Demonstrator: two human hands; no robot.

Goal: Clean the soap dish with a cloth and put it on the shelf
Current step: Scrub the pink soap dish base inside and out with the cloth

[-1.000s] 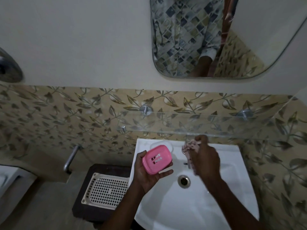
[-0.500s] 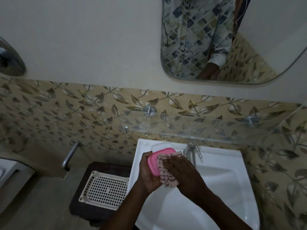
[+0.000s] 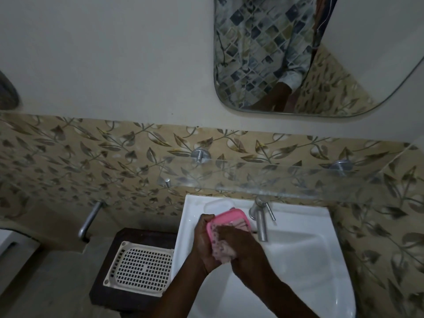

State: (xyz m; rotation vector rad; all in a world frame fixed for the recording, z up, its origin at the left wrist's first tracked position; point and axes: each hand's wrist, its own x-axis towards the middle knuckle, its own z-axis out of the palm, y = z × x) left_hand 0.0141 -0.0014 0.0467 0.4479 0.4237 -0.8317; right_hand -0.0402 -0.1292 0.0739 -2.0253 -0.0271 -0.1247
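Gripping the pink rounded plastic soap dish (image 3: pixel 231 215) in my left hand (image 3: pixel 204 239), fingers curled round its left edge, right hand (image 3: pixel 243 246) clutching the pink patterned cloth (image 3: pixel 223 252) pressed into the dish, over the white ceramic basin (image 3: pixel 298 249), chrome tap (image 3: pixel 260 216) just right, clear glass shelf (image 3: pixel 275 180) on the far wall

Much of the soap dish (image 3: pixel 230 214) is hidden by the cloth (image 3: pixel 223 253) and the right hand (image 3: pixel 243 246). The mirror (image 3: pixel 367 53) is cut off at the top.

Home bathroom, white washbasin (image 3: pixel 298 260), tap (image 3: pixel 260 220), wall mirror (image 3: pixel 344 65) (glass shelf (image 3: pixel 298 189) beneath), leaf-patterned tiles (image 3: pixel 91 157)
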